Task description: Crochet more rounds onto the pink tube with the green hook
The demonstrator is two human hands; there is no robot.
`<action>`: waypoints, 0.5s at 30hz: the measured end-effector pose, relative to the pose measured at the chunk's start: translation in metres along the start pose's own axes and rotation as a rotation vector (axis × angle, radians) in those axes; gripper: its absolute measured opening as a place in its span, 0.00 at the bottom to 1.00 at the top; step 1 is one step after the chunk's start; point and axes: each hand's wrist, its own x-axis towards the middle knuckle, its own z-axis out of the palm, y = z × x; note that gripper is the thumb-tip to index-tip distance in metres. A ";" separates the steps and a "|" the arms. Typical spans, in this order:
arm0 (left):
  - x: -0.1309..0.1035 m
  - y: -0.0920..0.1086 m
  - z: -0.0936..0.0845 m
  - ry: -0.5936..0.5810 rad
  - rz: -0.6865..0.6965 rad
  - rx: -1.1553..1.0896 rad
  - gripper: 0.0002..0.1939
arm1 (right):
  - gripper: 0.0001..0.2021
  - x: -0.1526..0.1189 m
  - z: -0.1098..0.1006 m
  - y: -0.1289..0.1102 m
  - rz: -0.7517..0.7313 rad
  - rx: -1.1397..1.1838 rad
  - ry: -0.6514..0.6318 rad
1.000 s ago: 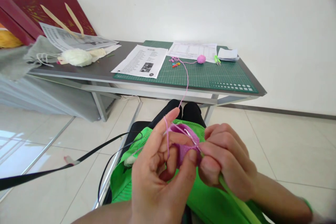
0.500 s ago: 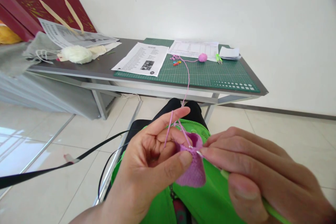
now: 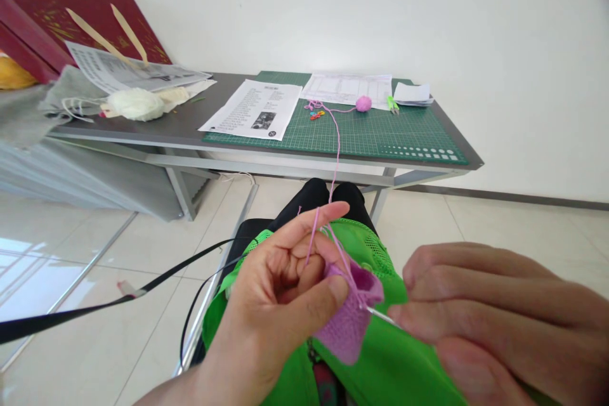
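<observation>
My left hand pinches the edge of a pink crocheted piece between thumb and fingers. Pink yarn loops over its raised index finger and runs up to the table. My right hand is closed round a crochet hook, whose silver shaft shows between the fingertips and the piece. The hook's tip sits at the right edge of the piece, where yarn meets it. The hook's handle is mostly hidden by my right hand.
On the table, a green cutting mat bears a pink yarn ball, green snips, small coloured markers and printed sheets. White yarn lies left. A black strap crosses the lower left.
My right hand has moved right and slightly down, away from my left hand, with the hook. The crocheted piece has tilted, and its right edge is drawn out toward the hook.
</observation>
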 end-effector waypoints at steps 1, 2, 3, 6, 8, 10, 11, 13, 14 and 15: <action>0.000 -0.001 0.000 -0.012 0.000 0.004 0.22 | 0.28 -0.001 -0.001 0.000 0.005 0.037 -0.015; 0.000 -0.002 0.001 -0.032 -0.004 0.005 0.22 | 0.28 -0.002 -0.003 0.001 0.010 0.075 -0.031; 0.001 -0.002 0.001 -0.061 -0.014 0.005 0.22 | 0.27 -0.002 -0.004 0.001 0.019 0.111 -0.046; 0.003 -0.001 0.002 -0.153 -0.061 -0.010 0.22 | 0.24 0.001 -0.003 0.000 0.073 0.155 -0.049; 0.004 0.001 0.001 -0.169 -0.098 -0.016 0.22 | 0.22 0.003 0.001 0.000 0.071 0.150 -0.017; 0.005 0.002 -0.001 -0.165 -0.134 -0.026 0.23 | 0.19 0.002 0.006 0.000 0.060 0.145 0.010; 0.005 0.002 -0.002 -0.165 -0.139 -0.038 0.23 | 0.17 0.002 0.009 0.001 0.063 0.137 0.027; 0.005 0.000 -0.003 -0.190 -0.132 -0.067 0.22 | 0.14 0.000 0.014 0.001 0.084 0.136 0.041; 0.005 -0.001 -0.003 -0.201 -0.123 -0.080 0.22 | 0.13 -0.001 0.017 0.002 0.101 0.146 0.045; 0.005 -0.003 -0.003 -0.208 -0.115 -0.085 0.22 | 0.13 -0.002 0.019 0.002 0.119 0.173 0.032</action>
